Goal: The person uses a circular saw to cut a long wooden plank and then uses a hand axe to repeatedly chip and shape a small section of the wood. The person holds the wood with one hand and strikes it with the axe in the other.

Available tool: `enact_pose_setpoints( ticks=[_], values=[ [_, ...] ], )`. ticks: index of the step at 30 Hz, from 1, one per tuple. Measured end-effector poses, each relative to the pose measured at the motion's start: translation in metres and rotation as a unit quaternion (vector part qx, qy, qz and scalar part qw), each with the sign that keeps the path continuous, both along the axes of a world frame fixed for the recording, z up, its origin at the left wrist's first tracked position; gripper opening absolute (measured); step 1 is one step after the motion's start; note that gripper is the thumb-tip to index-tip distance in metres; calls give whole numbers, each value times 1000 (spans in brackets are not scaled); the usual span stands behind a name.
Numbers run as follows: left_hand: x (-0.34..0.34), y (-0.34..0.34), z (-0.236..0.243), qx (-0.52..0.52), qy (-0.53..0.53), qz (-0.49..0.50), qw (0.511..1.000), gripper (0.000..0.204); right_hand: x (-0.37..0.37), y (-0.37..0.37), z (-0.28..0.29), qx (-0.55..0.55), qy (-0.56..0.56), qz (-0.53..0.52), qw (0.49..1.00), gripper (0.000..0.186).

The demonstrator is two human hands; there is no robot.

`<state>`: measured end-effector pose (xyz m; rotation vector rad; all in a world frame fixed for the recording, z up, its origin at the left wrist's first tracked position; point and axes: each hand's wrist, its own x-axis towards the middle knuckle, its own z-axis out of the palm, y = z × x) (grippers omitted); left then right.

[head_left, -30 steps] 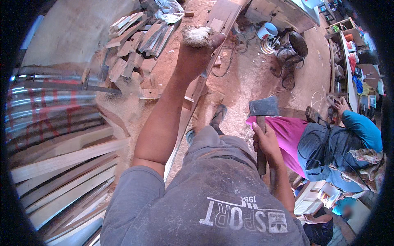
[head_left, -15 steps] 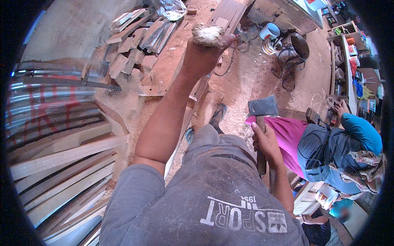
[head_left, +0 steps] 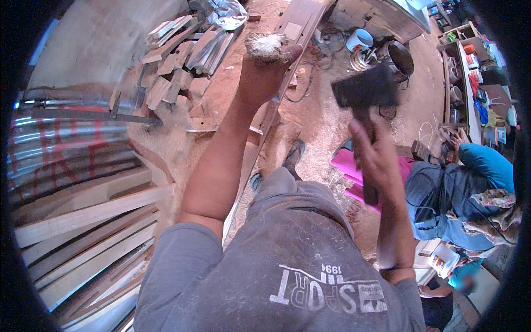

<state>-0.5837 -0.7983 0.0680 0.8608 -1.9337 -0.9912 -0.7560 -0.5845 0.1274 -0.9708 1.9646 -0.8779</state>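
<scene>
My left hand (head_left: 255,77) is closed around a pale, frayed fibrous bundle (head_left: 266,46) at the top centre, over a long brown board (head_left: 296,19). What lies below the fingers is hidden. In my right hand (head_left: 371,152), right of centre, is the dark handle of an axe, gripped with the blurred head (head_left: 365,86) raised above the fingers.
Wood offcuts (head_left: 177,61) are piled upper left; planks (head_left: 83,227) lie beside corrugated metal (head_left: 66,144). A blue bucket (head_left: 359,40), a metal drum (head_left: 401,58) and cluttered shelves (head_left: 470,66) stand upper right. Close on my right is a teal-sleeved person (head_left: 487,163), another person (head_left: 462,282) lower down.
My right hand and the axe have risen up the picture and shifted right, now smeared by motion. My left hand stays over the board, still holding the bundle.
</scene>
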Motion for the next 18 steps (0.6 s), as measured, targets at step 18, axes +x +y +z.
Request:
enact_pose_setpoints(
  ticks=[18],
  values=[
    [20, 15, -11, 3, 106, 39, 994, 29, 57, -88, 140, -338, 241, 213, 885, 29]
  ],
)
